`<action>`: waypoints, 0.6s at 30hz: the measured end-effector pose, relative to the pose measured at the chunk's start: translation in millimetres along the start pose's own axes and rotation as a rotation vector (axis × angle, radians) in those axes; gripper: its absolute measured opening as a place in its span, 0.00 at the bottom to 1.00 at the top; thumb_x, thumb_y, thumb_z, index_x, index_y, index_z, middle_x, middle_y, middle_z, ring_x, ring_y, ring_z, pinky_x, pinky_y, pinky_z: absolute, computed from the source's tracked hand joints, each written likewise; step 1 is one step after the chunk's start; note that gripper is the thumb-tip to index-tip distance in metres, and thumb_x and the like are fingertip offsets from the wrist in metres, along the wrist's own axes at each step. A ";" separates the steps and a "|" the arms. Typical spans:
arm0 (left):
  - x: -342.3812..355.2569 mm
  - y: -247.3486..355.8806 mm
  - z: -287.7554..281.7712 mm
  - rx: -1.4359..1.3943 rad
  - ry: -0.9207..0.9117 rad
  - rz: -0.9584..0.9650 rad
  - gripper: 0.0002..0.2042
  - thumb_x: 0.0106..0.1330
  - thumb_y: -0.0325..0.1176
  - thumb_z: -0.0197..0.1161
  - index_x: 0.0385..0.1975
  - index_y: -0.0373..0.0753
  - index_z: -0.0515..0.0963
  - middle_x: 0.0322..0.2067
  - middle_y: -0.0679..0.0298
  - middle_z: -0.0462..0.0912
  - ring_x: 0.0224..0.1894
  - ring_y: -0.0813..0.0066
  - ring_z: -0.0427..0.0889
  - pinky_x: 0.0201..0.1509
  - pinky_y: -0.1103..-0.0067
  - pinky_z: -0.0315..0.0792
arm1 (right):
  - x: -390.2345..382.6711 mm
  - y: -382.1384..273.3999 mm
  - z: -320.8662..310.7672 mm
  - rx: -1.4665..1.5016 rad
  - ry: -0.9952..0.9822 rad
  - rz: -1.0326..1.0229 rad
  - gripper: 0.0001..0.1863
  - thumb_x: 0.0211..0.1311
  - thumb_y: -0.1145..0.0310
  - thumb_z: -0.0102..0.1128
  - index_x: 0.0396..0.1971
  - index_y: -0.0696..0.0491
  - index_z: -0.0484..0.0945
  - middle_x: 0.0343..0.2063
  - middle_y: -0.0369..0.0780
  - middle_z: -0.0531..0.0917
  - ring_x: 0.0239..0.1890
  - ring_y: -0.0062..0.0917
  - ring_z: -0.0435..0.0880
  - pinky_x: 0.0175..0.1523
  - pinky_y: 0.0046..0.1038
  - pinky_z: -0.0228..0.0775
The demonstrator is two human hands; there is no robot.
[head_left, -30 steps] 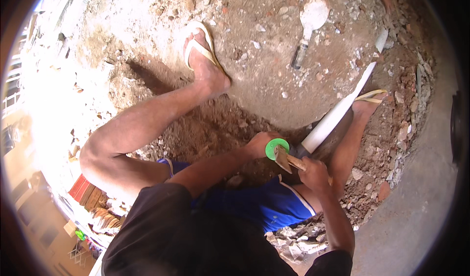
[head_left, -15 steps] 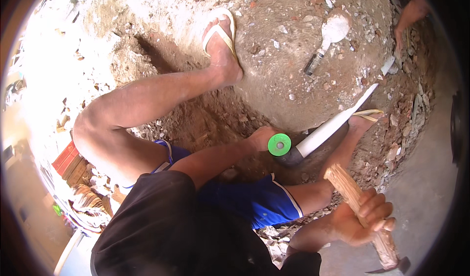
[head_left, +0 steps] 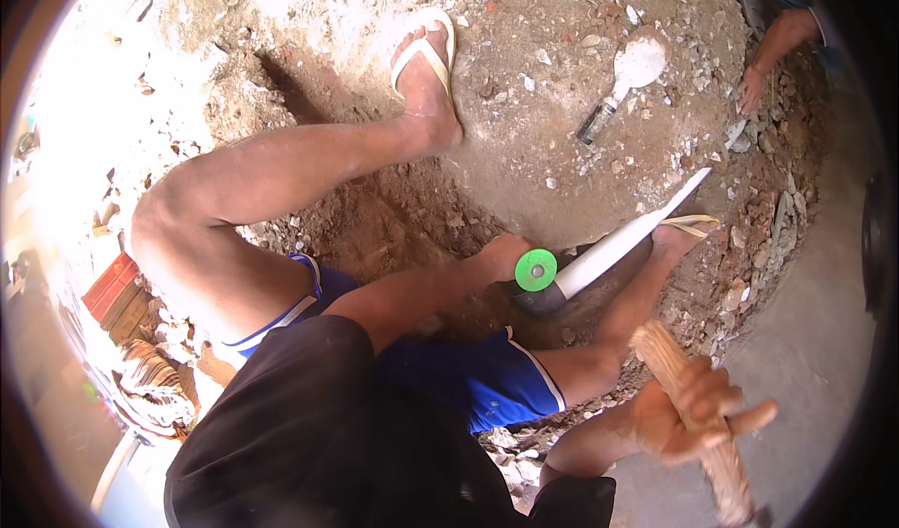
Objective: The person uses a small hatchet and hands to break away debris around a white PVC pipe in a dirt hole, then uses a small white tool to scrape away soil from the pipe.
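My left hand (head_left: 503,255) is closed on a chisel, seen end-on as a green round guard (head_left: 536,270) with a metal centre, beside the dark lower end of a long white pipe (head_left: 613,244). The pipe lies slanting in a dug trench (head_left: 375,224). Off to the lower right, my right hand (head_left: 681,408) grips the wooden handle of a hammer (head_left: 662,348), index finger partly stretched out; the hammer's head is at the lower edge, too blurred to make out clearly.
A white-bladed trowel (head_left: 640,60) with a dark handle lies on the dirt. Another person's hand (head_left: 750,90) reaches down at the top right. Red bricks (head_left: 110,289), rubble and sacking lie at the left. A grey concrete floor (head_left: 796,378) runs along the right. My legs straddle the trench.
My right hand has swung the hammer away from the chisel toward the lower right. My left hand has stayed near the pipe's lower end. The other person's arm has come further into view.
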State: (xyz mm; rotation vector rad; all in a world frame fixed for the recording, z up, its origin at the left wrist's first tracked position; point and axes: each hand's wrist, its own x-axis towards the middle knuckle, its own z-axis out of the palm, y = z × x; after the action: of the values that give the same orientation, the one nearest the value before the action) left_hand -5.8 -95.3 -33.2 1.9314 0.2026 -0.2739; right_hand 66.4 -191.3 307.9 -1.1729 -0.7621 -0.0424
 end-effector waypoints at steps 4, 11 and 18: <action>5.1 -12.3 -2.8 0.139 -0.087 -0.071 0.14 0.56 0.44 0.63 0.35 0.42 0.84 0.36 0.51 0.85 0.43 0.49 0.84 0.48 0.61 0.77 | -37.5 29.2 -4.6 -0.386 -0.053 -0.148 0.13 0.72 0.62 0.52 0.50 0.52 0.71 0.26 0.35 0.74 0.28 0.22 0.76 0.35 0.29 0.71; 4.5 -2.0 -14.3 0.112 -0.022 -0.098 0.13 0.56 0.43 0.64 0.34 0.42 0.84 0.33 0.49 0.85 0.39 0.47 0.84 0.43 0.61 0.78 | -125.8 118.1 -20.8 -0.453 0.156 0.779 0.23 0.64 0.73 0.64 0.56 0.65 0.70 0.34 0.42 0.78 0.33 0.25 0.79 0.39 0.28 0.74; -4.8 -10.0 1.6 -0.102 0.193 -0.057 0.13 0.57 0.40 0.64 0.34 0.38 0.83 0.36 0.49 0.85 0.42 0.48 0.83 0.45 0.62 0.77 | -115.8 57.7 -89.6 -0.485 -0.020 0.849 0.29 0.64 0.72 0.64 0.62 0.63 0.65 0.36 0.41 0.79 0.23 0.20 0.77 0.30 0.22 0.72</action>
State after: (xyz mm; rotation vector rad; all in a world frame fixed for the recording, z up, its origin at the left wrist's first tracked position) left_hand -13.3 -93.1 -41.3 1.8517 0.3925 -0.1119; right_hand 48.9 -282.8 181.1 -1.8851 -0.2184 0.5153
